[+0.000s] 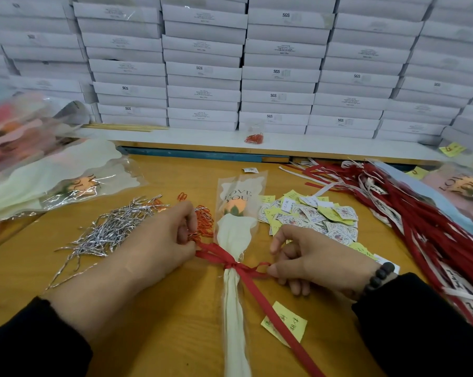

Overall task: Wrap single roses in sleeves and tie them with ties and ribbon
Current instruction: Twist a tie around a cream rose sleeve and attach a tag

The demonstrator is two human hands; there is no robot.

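Wrapped rose [234,210] lies mid-bench [159,330], bloom toward the far edge, stem end running off the near edge. Its clear sleeve [240,191] reads "LOVE YOU". Red ribbon [231,263] is knotted round the sleeve's narrow neck; one long tail trails to the near edge, over a yellow note [284,322] with handwriting too small to read.

Left hand [159,246] pinches the ribbon's left loop, fingers curled on it. Right hand [314,259] pinches the right loop between thumb and forefinger; dark bead bracelet [379,276] on that wrist.

Silver twist ties [112,227] heaped left of the rose, orange paper clips [204,221] just beside it under the left fingers. Round stickers and yellow notes [311,216] piled right of the rose, print unreadable. Bundle of red and white ribbons [409,213] along the right edge. Cream sleeves [53,180] stacked at the far-left corner, pink and blue sleeves [453,194] at the far-right corner, partly showing "LOVE". White boxes [238,66] stacked along the back wall, several marked "SGS". Small bag of red clips [254,134] on the ledge below them.
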